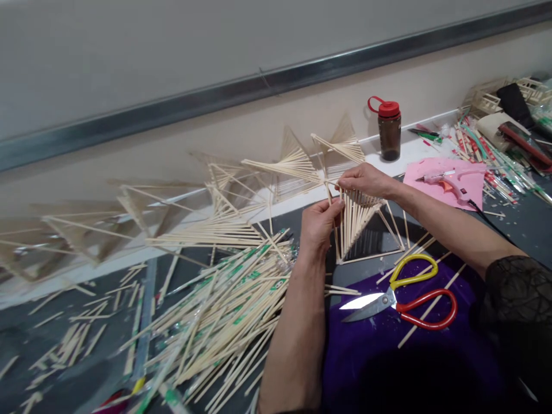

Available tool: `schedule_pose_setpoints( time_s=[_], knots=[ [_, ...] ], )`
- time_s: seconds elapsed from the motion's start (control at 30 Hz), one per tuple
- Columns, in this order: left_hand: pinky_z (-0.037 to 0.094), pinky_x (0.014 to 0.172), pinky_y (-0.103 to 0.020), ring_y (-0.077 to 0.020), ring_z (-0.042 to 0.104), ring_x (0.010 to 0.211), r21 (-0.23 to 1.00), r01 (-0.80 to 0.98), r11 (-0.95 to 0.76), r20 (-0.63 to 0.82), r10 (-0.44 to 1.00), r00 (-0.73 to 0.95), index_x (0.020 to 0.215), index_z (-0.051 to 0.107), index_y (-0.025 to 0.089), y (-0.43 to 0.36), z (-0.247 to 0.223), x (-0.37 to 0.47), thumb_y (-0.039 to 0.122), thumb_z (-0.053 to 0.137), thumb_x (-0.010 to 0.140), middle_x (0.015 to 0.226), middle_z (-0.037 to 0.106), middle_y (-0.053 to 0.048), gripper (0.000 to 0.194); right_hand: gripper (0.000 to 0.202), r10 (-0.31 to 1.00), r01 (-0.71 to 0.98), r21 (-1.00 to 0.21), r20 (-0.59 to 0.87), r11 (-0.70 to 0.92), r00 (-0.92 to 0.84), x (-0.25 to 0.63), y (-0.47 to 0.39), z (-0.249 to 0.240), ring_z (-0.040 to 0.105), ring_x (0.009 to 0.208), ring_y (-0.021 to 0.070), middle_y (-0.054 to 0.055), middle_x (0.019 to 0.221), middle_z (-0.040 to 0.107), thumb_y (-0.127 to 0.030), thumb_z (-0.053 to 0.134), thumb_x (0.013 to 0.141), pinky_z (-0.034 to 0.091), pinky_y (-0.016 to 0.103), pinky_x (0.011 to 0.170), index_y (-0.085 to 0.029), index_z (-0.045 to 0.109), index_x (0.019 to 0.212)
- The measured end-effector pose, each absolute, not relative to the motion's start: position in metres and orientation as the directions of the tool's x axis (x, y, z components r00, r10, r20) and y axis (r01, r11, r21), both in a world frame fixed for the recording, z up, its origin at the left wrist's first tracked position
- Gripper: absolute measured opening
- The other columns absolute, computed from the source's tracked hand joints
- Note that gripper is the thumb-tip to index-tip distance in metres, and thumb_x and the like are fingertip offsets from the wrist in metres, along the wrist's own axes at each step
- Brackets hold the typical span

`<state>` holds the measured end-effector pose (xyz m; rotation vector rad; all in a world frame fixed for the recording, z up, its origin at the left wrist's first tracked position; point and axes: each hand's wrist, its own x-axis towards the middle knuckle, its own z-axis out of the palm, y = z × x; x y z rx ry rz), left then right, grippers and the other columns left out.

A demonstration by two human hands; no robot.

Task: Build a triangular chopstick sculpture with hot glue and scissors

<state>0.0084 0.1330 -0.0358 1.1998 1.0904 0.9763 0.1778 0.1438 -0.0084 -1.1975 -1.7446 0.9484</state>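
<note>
A long lattice of thin wooden sticks (284, 168) fans out in twisted sections along the wall. My left hand (319, 225) pinches an upright stick of its nearest section (356, 224). Just above and to the right, my right hand (362, 179) has its fingers closed at the joint where several sticks meet; what exactly they grip is partly hidden. Below the hands, scissors (388, 300) with one yellow and one red handle lie partly open on a purple cloth (362, 356).
Loose sticks and wrappers (233, 310) pile up left of my left forearm. A pink glue gun (448, 181) rests on a pink sheet (416, 172) at the right. Behind it stands a red-capped bottle (389, 132). Short stick pieces (71, 345) lie at the far left.
</note>
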Motion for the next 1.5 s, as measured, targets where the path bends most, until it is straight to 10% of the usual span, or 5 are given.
schedule_pose_setpoints(
  time_s=[1.5],
  knots=[
    [0.03,0.048,-0.021,-0.0072,0.041,0.045,0.989,-0.063,0.131,-0.114,0.967,0.227,0.061,0.069,0.013,0.1296,-0.0316,0.012,0.044,0.085,0.041,0.047,0.054,0.004,0.04,0.027,0.946,0.387,-0.866,0.253,0.316,-0.204,0.1778,0.1452,-0.0116,0.046,0.064,0.0102,-0.002,0.062,0.056,-0.03,0.053,0.08,0.034,0.025,0.063,-0.012,0.072,0.077]
  ],
)
